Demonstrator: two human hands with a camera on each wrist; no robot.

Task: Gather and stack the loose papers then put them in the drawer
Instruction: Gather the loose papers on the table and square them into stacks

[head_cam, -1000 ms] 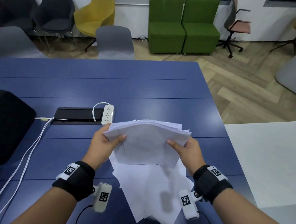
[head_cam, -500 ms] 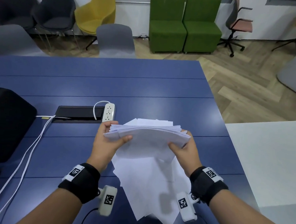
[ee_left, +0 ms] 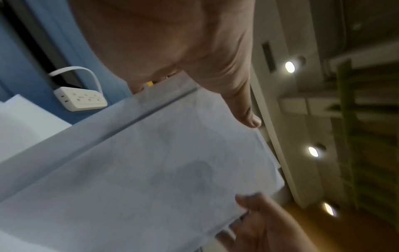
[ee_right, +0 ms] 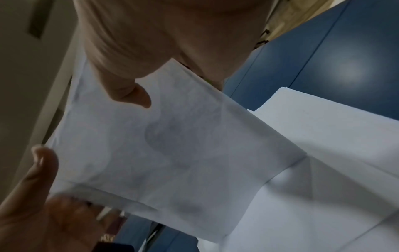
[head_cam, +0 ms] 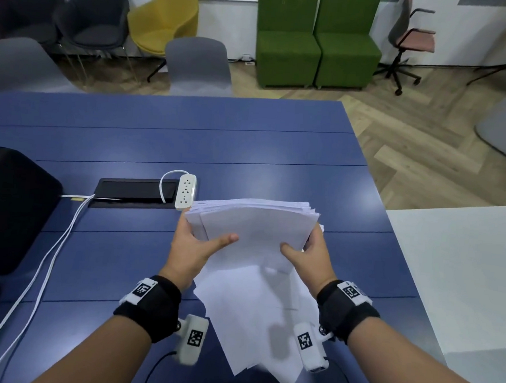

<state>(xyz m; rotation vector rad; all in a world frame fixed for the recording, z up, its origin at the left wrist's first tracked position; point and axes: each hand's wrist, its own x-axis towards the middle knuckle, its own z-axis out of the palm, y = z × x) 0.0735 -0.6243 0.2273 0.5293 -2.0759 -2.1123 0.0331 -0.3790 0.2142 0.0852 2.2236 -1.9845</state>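
Observation:
A stack of white papers (head_cam: 255, 227) is held upright above the blue table (head_cam: 189, 146), its far edges fanned unevenly. My left hand (head_cam: 195, 244) grips the stack's left side, thumb on the near face, fingers behind. My right hand (head_cam: 307, 254) grips the right side the same way. Several loose white sheets (head_cam: 256, 318) lie spread on the table under the stack, toward the near edge. In the left wrist view the stack (ee_left: 151, 170) fills the frame under my thumb; in the right wrist view the stack (ee_right: 162, 145) stands over the loose sheets (ee_right: 323, 162). No drawer is in view.
A white power strip (head_cam: 185, 194) lies just behind the stack beside a black cable hatch (head_cam: 133, 190); white cables (head_cam: 43, 264) run left toward me. A black bag (head_cam: 10, 209) sits at the left. A white table (head_cam: 459, 278) adjoins on the right. Chairs stand beyond.
The stack has been drawn together and tilted more upright between both hands, and my hands have moved closer together. The loose sheets below have stayed in place.

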